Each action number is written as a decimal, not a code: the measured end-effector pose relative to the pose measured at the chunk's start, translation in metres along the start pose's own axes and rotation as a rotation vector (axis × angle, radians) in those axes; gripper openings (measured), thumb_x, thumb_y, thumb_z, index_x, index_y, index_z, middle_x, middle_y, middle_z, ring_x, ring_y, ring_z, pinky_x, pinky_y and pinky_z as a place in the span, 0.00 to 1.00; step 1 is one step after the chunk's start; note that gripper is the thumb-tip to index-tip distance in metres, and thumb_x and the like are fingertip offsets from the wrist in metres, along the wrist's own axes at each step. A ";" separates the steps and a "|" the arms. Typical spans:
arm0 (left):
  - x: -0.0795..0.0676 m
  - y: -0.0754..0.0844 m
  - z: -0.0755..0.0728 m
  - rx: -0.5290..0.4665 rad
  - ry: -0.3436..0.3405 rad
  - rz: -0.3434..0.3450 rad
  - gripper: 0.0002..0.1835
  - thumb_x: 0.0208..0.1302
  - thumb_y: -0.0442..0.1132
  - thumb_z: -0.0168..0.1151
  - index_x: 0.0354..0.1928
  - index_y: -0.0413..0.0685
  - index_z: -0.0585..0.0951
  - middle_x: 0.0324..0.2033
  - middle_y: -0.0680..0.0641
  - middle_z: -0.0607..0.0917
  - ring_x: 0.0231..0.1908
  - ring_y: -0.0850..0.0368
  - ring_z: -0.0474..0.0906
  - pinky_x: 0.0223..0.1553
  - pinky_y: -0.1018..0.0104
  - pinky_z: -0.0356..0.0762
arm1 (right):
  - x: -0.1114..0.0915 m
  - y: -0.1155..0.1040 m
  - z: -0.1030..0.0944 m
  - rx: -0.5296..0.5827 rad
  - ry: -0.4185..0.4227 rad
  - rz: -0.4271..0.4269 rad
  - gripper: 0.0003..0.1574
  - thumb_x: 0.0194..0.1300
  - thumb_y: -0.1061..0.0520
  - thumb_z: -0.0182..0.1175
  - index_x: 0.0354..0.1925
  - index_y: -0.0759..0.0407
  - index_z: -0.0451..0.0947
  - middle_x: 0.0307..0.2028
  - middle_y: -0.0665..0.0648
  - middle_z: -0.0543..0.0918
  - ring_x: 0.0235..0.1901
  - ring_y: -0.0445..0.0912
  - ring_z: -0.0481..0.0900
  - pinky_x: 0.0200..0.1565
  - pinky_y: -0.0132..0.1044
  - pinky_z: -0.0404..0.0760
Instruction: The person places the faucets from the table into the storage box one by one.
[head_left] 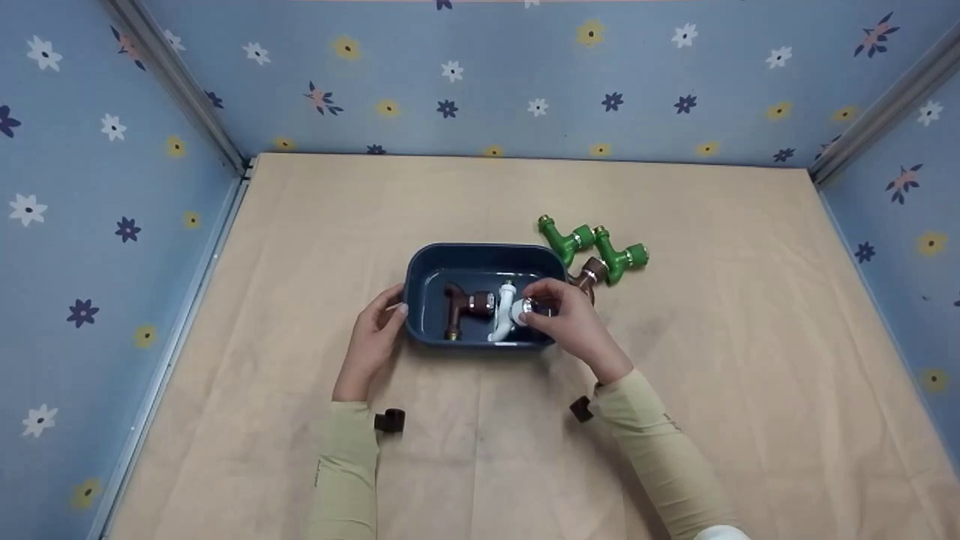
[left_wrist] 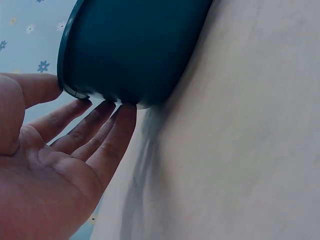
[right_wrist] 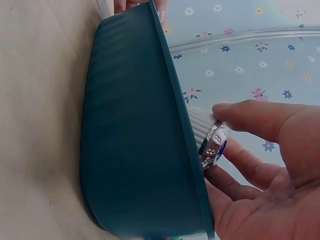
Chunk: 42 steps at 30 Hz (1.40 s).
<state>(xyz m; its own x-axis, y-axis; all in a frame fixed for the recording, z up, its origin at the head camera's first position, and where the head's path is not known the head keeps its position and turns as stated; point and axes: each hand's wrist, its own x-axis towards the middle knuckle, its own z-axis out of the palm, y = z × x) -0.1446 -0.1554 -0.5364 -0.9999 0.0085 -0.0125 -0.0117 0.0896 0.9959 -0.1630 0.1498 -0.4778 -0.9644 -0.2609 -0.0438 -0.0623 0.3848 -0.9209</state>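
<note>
A dark blue plastic tub (head_left: 442, 259) stands on the table. My left hand (head_left: 373, 334) holds its left end, thumb at the rim and fingertips on the outer wall (left_wrist: 115, 60). Inside lies a brown tap (head_left: 454, 307) with a ribbed knob. Beside it is a white tap (head_left: 506, 304). My right hand (head_left: 566, 319) reaches over the tub's right side and pinches the white tap at its knob. In the right wrist view, thumb and fingers close around the ribbed white knob (right_wrist: 201, 122) and its silver collar (right_wrist: 215, 145); the tub wall hides the spout.
Two green taps (head_left: 562, 241) (head_left: 619, 259) lie behind the tub's right corner. Another brown tap (head_left: 589, 276) lies close against that corner, partly hidden by my right hand. Flowered blue panels (head_left: 510, 75) enclose the table (head_left: 750, 300) at the back and both sides.
</note>
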 end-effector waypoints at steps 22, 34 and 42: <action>-0.007 0.019 0.000 -0.015 -0.036 -0.019 0.22 0.72 0.33 0.51 0.66 0.35 0.67 0.59 0.34 0.72 0.58 0.43 0.71 0.57 0.61 0.70 | 0.009 -0.002 0.006 -0.075 -0.071 -0.015 0.17 0.58 0.67 0.65 0.47 0.69 0.77 0.43 0.62 0.81 0.45 0.53 0.80 0.52 0.48 0.75; -0.002 0.010 -0.002 -0.010 -0.032 -0.019 0.23 0.72 0.34 0.52 0.66 0.37 0.68 0.59 0.35 0.72 0.58 0.43 0.71 0.58 0.60 0.69 | 0.014 -0.002 0.007 -0.120 -0.084 0.004 0.19 0.57 0.66 0.67 0.48 0.66 0.77 0.43 0.56 0.81 0.47 0.50 0.79 0.53 0.41 0.75; 0.000 0.001 0.000 -0.003 -0.007 0.022 0.21 0.71 0.35 0.53 0.65 0.39 0.70 0.57 0.38 0.75 0.55 0.46 0.74 0.54 0.64 0.71 | 0.018 -0.001 0.009 -0.101 -0.093 0.023 0.20 0.57 0.67 0.66 0.49 0.67 0.77 0.44 0.58 0.81 0.48 0.49 0.79 0.53 0.41 0.74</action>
<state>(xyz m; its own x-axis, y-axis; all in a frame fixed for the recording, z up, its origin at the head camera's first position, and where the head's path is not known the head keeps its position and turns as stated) -0.1443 -0.1558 -0.5358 -0.9998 0.0172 0.0086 0.0101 0.0867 0.9962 -0.1779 0.1366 -0.4814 -0.9381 -0.3304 -0.1043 -0.0707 0.4771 -0.8760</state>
